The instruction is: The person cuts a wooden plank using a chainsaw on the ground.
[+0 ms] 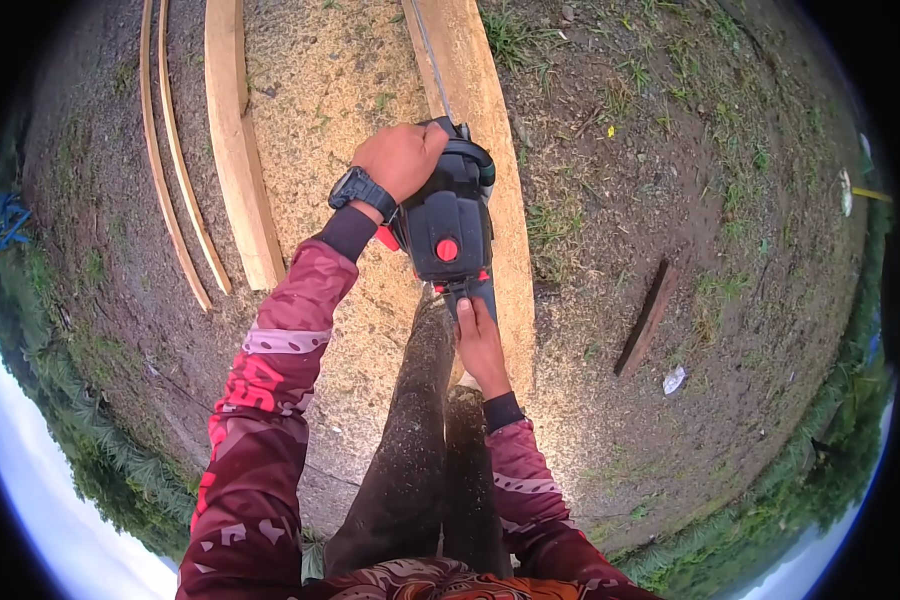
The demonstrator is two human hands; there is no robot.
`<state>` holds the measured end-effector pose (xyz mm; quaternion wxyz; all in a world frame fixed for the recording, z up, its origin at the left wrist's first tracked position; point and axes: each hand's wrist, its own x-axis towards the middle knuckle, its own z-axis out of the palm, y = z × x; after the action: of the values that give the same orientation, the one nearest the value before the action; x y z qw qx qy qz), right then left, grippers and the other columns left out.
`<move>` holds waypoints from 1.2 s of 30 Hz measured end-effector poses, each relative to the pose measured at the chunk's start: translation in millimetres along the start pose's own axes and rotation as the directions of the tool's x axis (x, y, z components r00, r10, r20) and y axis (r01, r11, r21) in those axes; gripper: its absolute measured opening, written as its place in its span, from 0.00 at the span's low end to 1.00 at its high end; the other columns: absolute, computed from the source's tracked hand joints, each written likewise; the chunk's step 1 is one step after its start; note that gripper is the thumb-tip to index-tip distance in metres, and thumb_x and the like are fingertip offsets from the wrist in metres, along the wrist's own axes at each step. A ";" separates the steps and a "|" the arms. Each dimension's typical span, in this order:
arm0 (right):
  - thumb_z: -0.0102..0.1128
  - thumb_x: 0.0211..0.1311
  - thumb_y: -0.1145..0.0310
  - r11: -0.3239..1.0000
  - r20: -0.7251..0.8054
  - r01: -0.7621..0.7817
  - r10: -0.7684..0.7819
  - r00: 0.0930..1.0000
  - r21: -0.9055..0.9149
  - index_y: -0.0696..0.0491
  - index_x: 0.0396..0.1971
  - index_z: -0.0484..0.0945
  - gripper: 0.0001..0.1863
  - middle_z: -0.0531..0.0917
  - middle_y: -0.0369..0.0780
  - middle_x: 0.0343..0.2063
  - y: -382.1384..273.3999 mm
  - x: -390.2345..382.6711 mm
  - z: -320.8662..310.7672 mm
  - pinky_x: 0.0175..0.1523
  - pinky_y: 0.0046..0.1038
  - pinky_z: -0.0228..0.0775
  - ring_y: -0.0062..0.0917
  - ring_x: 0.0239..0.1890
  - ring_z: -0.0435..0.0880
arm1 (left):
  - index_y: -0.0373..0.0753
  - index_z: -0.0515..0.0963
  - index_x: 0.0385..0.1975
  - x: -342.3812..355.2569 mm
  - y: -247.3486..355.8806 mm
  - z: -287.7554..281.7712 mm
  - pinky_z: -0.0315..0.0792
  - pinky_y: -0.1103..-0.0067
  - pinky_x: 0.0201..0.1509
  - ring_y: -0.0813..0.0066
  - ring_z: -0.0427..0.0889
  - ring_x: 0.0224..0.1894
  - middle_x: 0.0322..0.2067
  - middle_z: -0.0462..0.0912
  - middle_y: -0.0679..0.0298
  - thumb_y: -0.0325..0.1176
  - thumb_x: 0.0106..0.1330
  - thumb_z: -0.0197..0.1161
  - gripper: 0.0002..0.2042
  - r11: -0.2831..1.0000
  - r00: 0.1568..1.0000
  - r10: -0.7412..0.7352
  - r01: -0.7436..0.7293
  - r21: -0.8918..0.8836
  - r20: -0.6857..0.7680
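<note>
A black chainsaw (450, 225) with red parts is held out in front of my legs, its bar (429, 45) pointing away from me along a long wooden plank (505, 210). My left hand (402, 160), with a dark watch on the wrist, is closed around the saw's front handle. Lower down, my right hand (481, 350) grips the rear handle, thumb on top. The bar lies over the plank's left part; whether its chain is in the wood I cannot tell. Most fingers of both hands are hidden from view.
Sawdust (320, 130) covers the ground around the plank. At left lie a thick beam (235, 150) and two thin wood strips (175, 150). To the right are a short dark wood piece (648, 318) and a crumpled pale scrap (674, 380). Grass grows in patches.
</note>
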<state>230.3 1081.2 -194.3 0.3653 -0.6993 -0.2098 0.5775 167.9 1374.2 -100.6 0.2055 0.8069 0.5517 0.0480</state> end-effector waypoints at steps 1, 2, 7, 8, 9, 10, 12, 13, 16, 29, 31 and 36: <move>0.45 0.81 0.47 0.999 -0.004 0.012 -0.013 1.000 -0.048 0.58 0.47 0.74 0.25 0.77 0.44 0.24 -2.8 3.1 -0.6 0.39 0.41 0.70 0.37 0.28 0.79 | 0.34 0.85 0.28 3.6 0.0 -1.3 0.78 0.55 0.40 0.38 0.84 0.34 0.29 0.85 0.43 0.52 0.73 0.50 0.26 1.000 1.000 -0.004 0.003 -0.017 -0.017; 0.45 0.81 0.47 0.999 -0.005 0.012 -0.012 1.000 -0.049 0.58 0.47 0.74 0.25 0.77 0.44 0.24 -4.2 6.6 0.5 0.39 0.41 0.70 0.37 0.28 0.79 | 0.34 0.85 0.28 7.7 -0.3 -3.0 0.78 0.55 0.40 0.38 0.84 0.34 0.29 0.85 0.43 0.52 0.73 0.50 0.26 1.000 1.000 -0.003 0.003 -0.018 -0.017; 0.44 0.81 0.46 1.000 0.002 -0.024 0.024 1.000 -0.016 0.57 0.49 0.75 0.26 0.78 0.44 0.25 -10.7 14.2 5.4 0.40 0.40 0.70 0.37 0.29 0.80 | 0.39 0.87 0.32 19.6 -5.2 -3.4 0.80 0.55 0.42 0.40 0.86 0.35 0.30 0.87 0.47 0.52 0.74 0.47 0.26 1.000 1.000 0.024 -0.024 0.000 -0.004; 0.44 0.81 0.46 1.000 0.000 -0.025 0.025 1.000 -0.017 0.57 0.49 0.75 0.26 0.78 0.44 0.25 -10.5 15.6 5.0 0.40 0.40 0.70 0.37 0.29 0.80 | 0.39 0.87 0.32 20.9 -4.8 -3.6 0.80 0.55 0.42 0.40 0.86 0.35 0.30 0.87 0.47 0.52 0.74 0.47 0.26 1.000 1.000 0.025 -0.025 -0.002 -0.003; 0.44 0.81 0.45 0.999 0.009 -0.037 0.037 0.999 -0.021 0.57 0.50 0.75 0.27 0.78 0.44 0.25 -10.5 17.5 4.2 0.40 0.40 0.70 0.37 0.29 0.80 | 0.39 0.87 0.32 22.4 -4.5 -4.0 0.81 0.55 0.42 0.40 0.86 0.34 0.30 0.87 0.48 0.52 0.74 0.47 0.26 1.000 1.000 0.004 -0.004 0.011 0.011; 0.44 0.81 0.45 0.999 0.019 -0.047 0.047 0.999 -0.025 0.57 0.51 0.75 0.27 0.78 0.44 0.25 -10.4 19.2 3.9 0.41 0.40 0.70 0.37 0.30 0.80 | 0.39 0.87 0.32 24.0 -4.3 -5.3 0.81 0.55 0.42 0.40 0.86 0.34 0.30 0.87 0.48 0.52 0.74 0.47 0.26 1.000 1.000 -0.018 0.017 0.025 0.023; 0.43 0.81 0.45 0.999 0.009 -0.038 0.038 0.999 -0.007 0.57 0.51 0.74 0.27 0.78 0.44 0.25 -9.9 21.2 6.1 0.41 0.40 0.70 0.37 0.30 0.80 | 0.39 0.87 0.32 27.5 -4.8 -7.1 0.81 0.55 0.42 0.40 0.86 0.34 0.30 0.87 0.48 0.52 0.74 0.47 0.26 1.000 1.000 -0.006 0.005 0.020 0.024; 0.43 0.81 0.45 0.999 -0.002 -0.029 0.029 1.000 0.013 0.57 0.51 0.74 0.27 0.78 0.45 0.25 -10.7 22.5 7.5 0.41 0.41 0.70 0.38 0.30 0.80 | 0.39 0.87 0.32 29.3 -4.7 -9.1 0.81 0.55 0.41 0.40 0.86 0.34 0.30 0.87 0.48 0.52 0.74 0.46 0.26 1.000 1.000 0.007 -0.008 0.017 0.024; 0.43 0.81 0.44 0.999 -0.013 0.016 -0.016 1.000 -0.033 0.57 0.50 0.74 0.27 0.79 0.47 0.26 -18.3 32.0 10.4 0.42 0.43 0.70 0.43 0.31 0.81 | 0.39 0.87 0.31 39.2 -6.3 -16.7 0.81 0.55 0.41 0.40 0.86 0.34 0.30 0.87 0.47 0.52 0.74 0.46 0.26 0.999 0.999 0.033 -0.033 0.033 0.012; 0.42 0.81 0.46 0.999 0.029 -0.035 0.036 0.999 -0.029 0.59 0.52 0.73 0.27 0.82 0.55 0.36 -49.0 55.1 18.3 0.51 0.46 0.71 0.54 0.43 0.82 | 0.38 0.87 0.31 75.0 -12.8 -36.2 0.81 0.55 0.44 0.41 0.86 0.36 0.31 0.87 0.47 0.52 0.74 0.45 0.27 0.999 0.998 -0.016 0.014 0.031 0.061; 0.42 0.81 0.47 0.999 0.009 -0.006 0.007 1.000 -0.043 0.59 0.52 0.73 0.27 0.82 0.55 0.37 -58.1 59.7 21.8 0.52 0.46 0.71 0.54 0.43 0.82 | 0.38 0.87 0.32 81.0 -13.3 -41.3 0.80 0.55 0.45 0.40 0.86 0.37 0.33 0.87 0.46 0.51 0.74 0.45 0.27 0.999 0.998 -0.043 0.041 0.028 0.048; 0.42 0.81 0.47 0.998 0.014 -0.004 0.005 1.000 -0.057 0.58 0.51 0.74 0.26 0.82 0.54 0.34 -74.9 74.7 24.1 0.49 0.46 0.70 0.53 0.40 0.82 | 0.36 0.86 0.30 101.0 -19.2 -44.8 0.79 0.56 0.42 0.39 0.85 0.34 0.30 0.85 0.45 0.52 0.73 0.48 0.26 1.000 1.000 -0.022 0.022 -0.002 0.020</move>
<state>235.0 1189.4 -188.4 0.3423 -0.7058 -0.2273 0.5771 176.7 1484.4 -82.3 0.2122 0.8009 0.5586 0.0381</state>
